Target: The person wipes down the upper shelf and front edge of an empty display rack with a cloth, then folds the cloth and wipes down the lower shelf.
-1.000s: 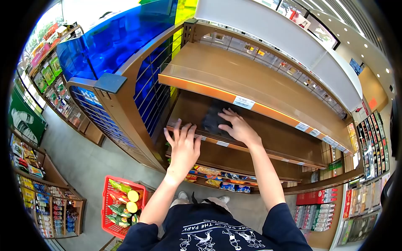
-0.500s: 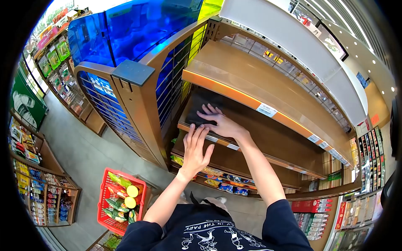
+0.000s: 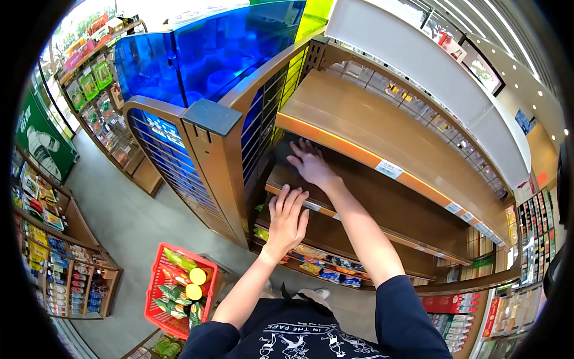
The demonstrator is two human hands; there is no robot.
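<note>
My right hand [image 3: 311, 164] reaches in over the brown middle shelf [image 3: 359, 194], at its left end beneath the upper shelf. Under its fingers is a dark cloth [image 3: 283, 153], blurred and partly hidden by the hand and the shadow. My left hand [image 3: 287, 218] has its fingers stretched out, with the tips on the front edge of that same shelf; nothing is in it. The upper shelf [image 3: 353, 113] has an orange-lit front strip with white price labels [image 3: 390, 169].
A brown end post [image 3: 218, 173] and wire side panel [image 3: 263, 113] bound the shelves on the left. Snack bags [image 3: 323, 269] fill the bottom shelf. On the floor, a red basket [image 3: 152, 287] holds packets and yellow-lidded containers. Other stocked racks [image 3: 72, 269] stand at left.
My right hand and the cloth have moved deeper toward the shelf's back left corner. My left hand stays at the front edge. The view has shifted slightly, with the scene lying farther right.
</note>
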